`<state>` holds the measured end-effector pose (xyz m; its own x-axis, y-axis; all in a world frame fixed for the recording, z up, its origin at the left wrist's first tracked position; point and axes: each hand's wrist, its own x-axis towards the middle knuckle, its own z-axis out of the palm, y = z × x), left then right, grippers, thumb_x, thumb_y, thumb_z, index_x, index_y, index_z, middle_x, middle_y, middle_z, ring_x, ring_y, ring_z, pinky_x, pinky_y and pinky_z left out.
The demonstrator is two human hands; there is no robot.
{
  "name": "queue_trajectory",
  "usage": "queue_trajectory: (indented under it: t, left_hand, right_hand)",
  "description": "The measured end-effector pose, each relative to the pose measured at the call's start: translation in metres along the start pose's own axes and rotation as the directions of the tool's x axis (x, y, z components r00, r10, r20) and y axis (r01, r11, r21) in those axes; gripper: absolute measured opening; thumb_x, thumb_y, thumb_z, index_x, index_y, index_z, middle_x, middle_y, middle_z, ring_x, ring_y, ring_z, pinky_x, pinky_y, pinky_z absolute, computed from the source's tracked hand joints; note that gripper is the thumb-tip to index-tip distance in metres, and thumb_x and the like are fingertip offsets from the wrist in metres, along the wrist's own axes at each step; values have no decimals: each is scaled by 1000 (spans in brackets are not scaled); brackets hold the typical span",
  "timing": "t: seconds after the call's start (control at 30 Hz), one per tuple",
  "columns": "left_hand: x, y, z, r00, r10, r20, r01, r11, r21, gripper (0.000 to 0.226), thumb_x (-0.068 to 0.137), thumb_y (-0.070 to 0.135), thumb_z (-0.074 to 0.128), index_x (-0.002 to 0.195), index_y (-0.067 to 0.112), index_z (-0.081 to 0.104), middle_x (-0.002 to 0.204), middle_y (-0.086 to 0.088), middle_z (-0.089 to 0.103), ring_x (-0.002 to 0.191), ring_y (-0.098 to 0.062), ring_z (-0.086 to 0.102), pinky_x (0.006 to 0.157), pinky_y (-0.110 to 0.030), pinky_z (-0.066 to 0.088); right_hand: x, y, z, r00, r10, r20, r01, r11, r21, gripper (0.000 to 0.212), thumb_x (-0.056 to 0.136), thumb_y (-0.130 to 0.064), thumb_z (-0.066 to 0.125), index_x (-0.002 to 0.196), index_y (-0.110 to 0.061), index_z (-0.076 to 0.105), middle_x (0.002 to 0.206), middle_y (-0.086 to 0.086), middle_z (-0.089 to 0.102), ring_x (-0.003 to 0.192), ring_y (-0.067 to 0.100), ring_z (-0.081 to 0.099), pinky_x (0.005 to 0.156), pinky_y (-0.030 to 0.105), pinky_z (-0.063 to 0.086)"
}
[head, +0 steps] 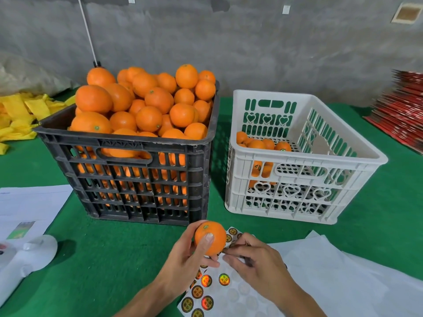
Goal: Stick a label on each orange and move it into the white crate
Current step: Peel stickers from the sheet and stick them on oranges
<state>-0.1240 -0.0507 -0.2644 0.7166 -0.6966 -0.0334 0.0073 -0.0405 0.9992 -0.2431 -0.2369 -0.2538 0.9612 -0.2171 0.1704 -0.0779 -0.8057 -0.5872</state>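
Two hands work nearest: the left hand [183, 257] grips an orange [210, 237], the right hand [256, 259] pinches at the label sheet [219, 287]. Beyond stand a heaped black crate [128, 179] and, right, the white crate [297, 179] with few oranges.

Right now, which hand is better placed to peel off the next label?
The right hand: its fingers already lie on the sticker sheet, beside the remaining round labels. The left hand is occupied, its grip around the orange, held just above the sheet.
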Motion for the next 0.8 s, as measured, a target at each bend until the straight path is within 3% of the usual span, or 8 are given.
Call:
queue_trajectory:
  t: [0.1, 0.23, 0.37, 0.47, 0.6, 0.67, 0.73, 0.8]
  left_hand:
    - [0, 2, 1, 1000, -6, -6, 6, 1000, 0, 63, 86, 78, 61, 138, 44, 50, 115, 4, 74, 90, -29, 80, 86, -29, 61]
    - [-1, 3, 1, 1000, -1, 9, 1, 1000, 27, 63, 88, 73, 59, 140, 39, 48, 116, -9, 73, 90, -27, 80, 86, -25, 59]
    - [-1, 6, 1, 1000, 3, 20, -4, 999, 40, 66, 86, 75, 61, 139, 39, 49, 109, -13, 74, 90, -28, 79, 87, -27, 60]
    - [0, 8, 3, 1000, -2, 3, 2, 999, 37, 70, 82, 79, 63, 137, 38, 51, 105, -9, 75, 87, -29, 79, 85, -31, 62]
    - [-1, 12, 1, 1000, -4, -8, 4, 999, 38, 74, 81, 82, 64, 138, 36, 52, 113, -2, 75, 86, -31, 79, 82, -29, 62]
    - [-2, 13, 1, 1000, -5, -10, 6, 999, 41, 73, 84, 78, 64, 140, 33, 51, 116, -2, 75, 86, -32, 79, 82, -30, 62]
    - [-2, 16, 3, 1000, -15, -25, 15, 1000, 3, 61, 94, 68, 61, 140, 29, 51, 116, -6, 76, 90, -35, 79, 83, -34, 63]
    - [0, 22, 10, 996, -29, -80, 25, 999, -46, 52, 99, 56, 58, 139, 23, 54, 115, -8, 77, 93, -34, 78, 83, -39, 64]
  right_hand:
    - [4, 4, 2, 997, 80, 17, -81, 985, 150, 13, 92, -48, 72, 104, -49, 75, 102, -22, 61, 72, 4, 53, 62, 13, 37]
    - [12, 7, 4, 981, 193, 17, -180, 877, 446, 9, 92, -32, 77, 90, -40, 81, 87, -12, 63, 64, 6, 48, 64, 25, 41]
    - [20, 1, 8, 912, 347, -218, -156, 785, 599, 8, 92, -29, 77, 90, -36, 81, 91, -9, 66, 67, 7, 56, 66, 23, 49]
    - [21, -12, 13, 890, 308, -337, -33, 781, 624, 17, 88, -48, 77, 99, -35, 80, 100, -6, 67, 67, 5, 54, 67, 20, 49]
    - [20, -20, 15, 940, 251, -231, 2, 674, 739, 29, 83, -49, 81, 101, -26, 82, 108, 1, 70, 97, 27, 66, 90, 55, 55]
    - [16, -23, 9, 959, 220, -178, -6, 643, 766, 33, 81, -49, 83, 105, -26, 82, 117, 1, 71, 106, 26, 67, 96, 59, 53]
    - [10, -28, 3, 977, 156, -146, -16, 735, 678, 43, 80, -55, 80, 120, -40, 75, 131, -11, 65, 108, 12, 65, 97, 49, 55]
    - [5, -35, 1, 993, 45, -110, -3, 933, 359, 66, 83, -70, 67, 143, -50, 53, 151, -30, 43, 126, -5, 51, 108, 28, 46]
